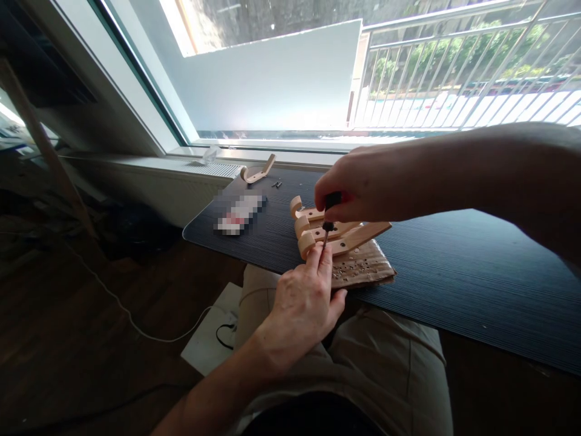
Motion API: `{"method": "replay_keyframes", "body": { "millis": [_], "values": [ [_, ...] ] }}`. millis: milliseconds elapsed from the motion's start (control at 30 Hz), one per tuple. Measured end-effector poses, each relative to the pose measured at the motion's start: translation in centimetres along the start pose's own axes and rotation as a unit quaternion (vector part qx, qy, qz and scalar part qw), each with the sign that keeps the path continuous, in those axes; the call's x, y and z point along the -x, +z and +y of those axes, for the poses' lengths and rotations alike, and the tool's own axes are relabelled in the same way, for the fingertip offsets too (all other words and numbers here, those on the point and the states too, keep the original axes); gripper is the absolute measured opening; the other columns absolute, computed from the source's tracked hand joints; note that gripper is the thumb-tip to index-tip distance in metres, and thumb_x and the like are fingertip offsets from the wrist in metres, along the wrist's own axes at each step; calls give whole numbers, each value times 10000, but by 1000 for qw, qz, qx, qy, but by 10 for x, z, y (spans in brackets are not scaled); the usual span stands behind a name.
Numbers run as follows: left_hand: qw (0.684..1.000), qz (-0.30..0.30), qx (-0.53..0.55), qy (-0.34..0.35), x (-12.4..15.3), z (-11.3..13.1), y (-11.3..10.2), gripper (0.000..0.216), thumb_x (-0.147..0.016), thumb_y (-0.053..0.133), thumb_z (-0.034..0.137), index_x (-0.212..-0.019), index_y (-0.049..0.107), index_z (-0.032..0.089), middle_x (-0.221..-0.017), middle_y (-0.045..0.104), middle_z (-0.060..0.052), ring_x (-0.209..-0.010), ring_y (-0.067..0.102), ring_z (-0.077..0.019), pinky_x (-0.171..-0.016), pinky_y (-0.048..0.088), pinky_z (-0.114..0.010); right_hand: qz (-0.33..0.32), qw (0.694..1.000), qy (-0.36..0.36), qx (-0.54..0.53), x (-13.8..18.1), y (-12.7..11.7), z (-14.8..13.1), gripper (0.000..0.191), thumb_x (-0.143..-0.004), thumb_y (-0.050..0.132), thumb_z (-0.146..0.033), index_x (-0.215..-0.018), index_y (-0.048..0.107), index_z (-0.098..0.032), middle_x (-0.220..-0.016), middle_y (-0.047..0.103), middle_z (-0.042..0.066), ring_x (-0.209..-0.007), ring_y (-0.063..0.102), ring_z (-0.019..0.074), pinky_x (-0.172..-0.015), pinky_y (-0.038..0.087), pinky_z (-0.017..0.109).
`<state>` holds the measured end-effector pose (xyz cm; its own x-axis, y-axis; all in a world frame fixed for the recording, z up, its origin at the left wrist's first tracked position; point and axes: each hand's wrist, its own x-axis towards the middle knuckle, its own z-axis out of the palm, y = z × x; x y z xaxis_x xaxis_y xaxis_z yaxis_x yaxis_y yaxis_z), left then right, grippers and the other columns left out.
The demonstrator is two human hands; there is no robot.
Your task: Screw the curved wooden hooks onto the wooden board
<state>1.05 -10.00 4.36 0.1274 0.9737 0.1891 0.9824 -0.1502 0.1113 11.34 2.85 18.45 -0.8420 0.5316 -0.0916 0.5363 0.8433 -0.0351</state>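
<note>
Wooden hooks (358, 238) lie on cardboard (363, 266), presumably padding the near edge of the surface (454, 278), the right hand (347, 191) clamped on a screwdriver (327, 226), the left hand (306, 293), grip unclear, apparently steadying its tip.

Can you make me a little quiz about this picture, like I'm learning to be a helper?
1. Which hand grips the screwdriver?
2. How many hooks are on the cardboard? a) one b) three c) six
3. True or false: every hook in the picture is on the cardboard.

Key:
1. The right hand.
2. b) three.
3. False: a lone hook lies apart on the table, towards the window.
</note>
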Motion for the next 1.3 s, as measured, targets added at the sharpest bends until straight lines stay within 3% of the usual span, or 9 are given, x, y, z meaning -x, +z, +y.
{"method": "replay_keyframes", "body": {
  "millis": [100,333,600,800,1000,1167,1300],
  "values": [
    [1000,2,-3,0,0,0,0,641,-827,445,415,-1365,271,114,-1388,346,-147,-1056,555,-239,-833,476,-316,2,1000,-2,10,1,-3,2,355,-717,605,-422,-1010,663,-231,-782,644,-41,-640,540,77,-572,286,243],
    [1000,-5,-5,2,-1,0,-2,657,-820,451,409,-1372,261,106,-1391,347,-141,-1020,570,-231,-821,484,-318,-13,1000,-4,-26,-1,-2,5,209,-774,566,-318,-905,693,-216,-730,646,-41,-620,546,92,-551,336,233],
    [1000,-1,-7,-1,0,1,-2,649,-820,453,415,-1366,276,112,-1389,351,-137,-1028,567,-233,-818,486,-315,-8,1000,12,0,-1,-4,2,269,-743,602,-367,-967,676,-238,-744,644,-37,-640,563,108,-544,332,232],
    [1000,-9,-6,-3,-1,1,-3,654,-818,454,410,-1370,264,115,-1377,366,-141,-1011,577,-231,-822,483,-322,-14,1000,10,-23,-2,-3,3,182,-749,597,-311,-864,693,-209,-645,618,-39,-569,519,87,-541,316,251],
    [1000,0,-10,-1,0,1,-1,641,-819,449,406,-1366,271,125,-1389,352,-135,-1012,578,-228,-819,481,-311,7,1000,-18,-14,-1,3,6,213,-783,536,-341,-871,687,-219,-678,629,-36,-571,509,79,-541,296,253],
    [1000,-3,-10,-5,0,2,-2,653,-816,454,408,-1370,261,122,-1366,381,-137,-1022,573,-228,-815,481,-309,15,1000,4,-3,1,2,11,322,-745,577,-438,-1003,655,-263,-722,637,-26,-539,507,87,-516,300,248],
    [1000,-8,-11,-6,0,2,-3,645,-817,446,414,-1364,273,120,-1377,368,-132,-1026,571,-231,-824,477,-309,-2,1000,-6,-27,-1,5,20,291,-768,560,-405,-953,679,-214,-674,618,-17,-596,513,98,-539,315,246]
  ]
}}
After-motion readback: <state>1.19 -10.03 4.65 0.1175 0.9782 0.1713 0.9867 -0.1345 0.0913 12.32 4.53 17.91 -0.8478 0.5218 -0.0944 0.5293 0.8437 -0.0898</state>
